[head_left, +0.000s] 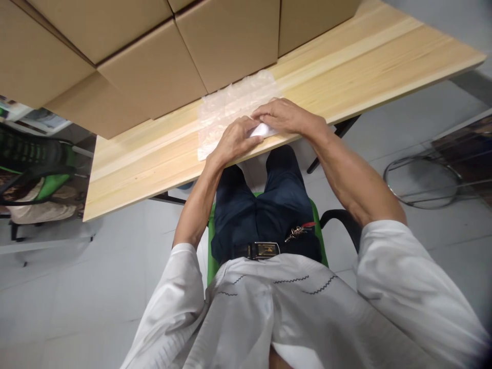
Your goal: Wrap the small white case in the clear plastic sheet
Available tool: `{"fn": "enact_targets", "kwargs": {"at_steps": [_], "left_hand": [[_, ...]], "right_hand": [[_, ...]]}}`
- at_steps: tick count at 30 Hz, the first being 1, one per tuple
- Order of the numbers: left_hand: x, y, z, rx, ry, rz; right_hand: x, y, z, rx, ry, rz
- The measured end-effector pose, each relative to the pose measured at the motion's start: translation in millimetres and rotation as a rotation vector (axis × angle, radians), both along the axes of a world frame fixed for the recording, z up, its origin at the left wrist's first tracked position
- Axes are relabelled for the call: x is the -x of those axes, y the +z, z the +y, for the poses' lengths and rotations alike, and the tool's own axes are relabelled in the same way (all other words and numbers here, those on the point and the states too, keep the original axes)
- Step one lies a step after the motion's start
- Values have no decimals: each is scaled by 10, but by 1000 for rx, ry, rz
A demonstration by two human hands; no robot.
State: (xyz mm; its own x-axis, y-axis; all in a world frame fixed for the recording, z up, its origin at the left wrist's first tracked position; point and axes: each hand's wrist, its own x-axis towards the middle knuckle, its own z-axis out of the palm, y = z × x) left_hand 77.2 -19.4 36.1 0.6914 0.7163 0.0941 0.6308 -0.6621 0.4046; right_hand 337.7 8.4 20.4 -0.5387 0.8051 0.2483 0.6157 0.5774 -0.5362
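Observation:
Both hands are close together at the near edge of a wooden table. My left hand [237, 137] has its fingers curled over a small white object [263, 130], thumb toward the edge. From the other side my right hand [280, 114] grips the same object, fingertips almost meeting the left ones. Its kind cannot be made out, since the fingers cover most of it. Beneath and behind the hands a sheet of clear bubble wrap [221, 115] lies flat on the wood.
Large cardboard boxes [154, 72] stand along the back of the wooden table [346, 66]. A green chair with a black armrest [342, 220] is under me. Another chair [38, 159] stands at the left. A round metal ring [423, 205] is on the right, near the floor.

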Motion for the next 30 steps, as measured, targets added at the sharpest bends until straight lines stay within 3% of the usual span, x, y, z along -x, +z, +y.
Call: {"fn": "enact_targets", "kwargs": {"at_steps": [19, 24, 30], "left_hand": [[49, -79, -105, -65, -7, 23], [42, -79, -150, -64, -18, 29], [23, -113, -185, -67, -15, 29]], "right_hand": [[78, -66, -19, -77, -74, -12], [11, -71, -384, -132, -167, 51], [18, -231, -893, -199, -103, 69]]}}
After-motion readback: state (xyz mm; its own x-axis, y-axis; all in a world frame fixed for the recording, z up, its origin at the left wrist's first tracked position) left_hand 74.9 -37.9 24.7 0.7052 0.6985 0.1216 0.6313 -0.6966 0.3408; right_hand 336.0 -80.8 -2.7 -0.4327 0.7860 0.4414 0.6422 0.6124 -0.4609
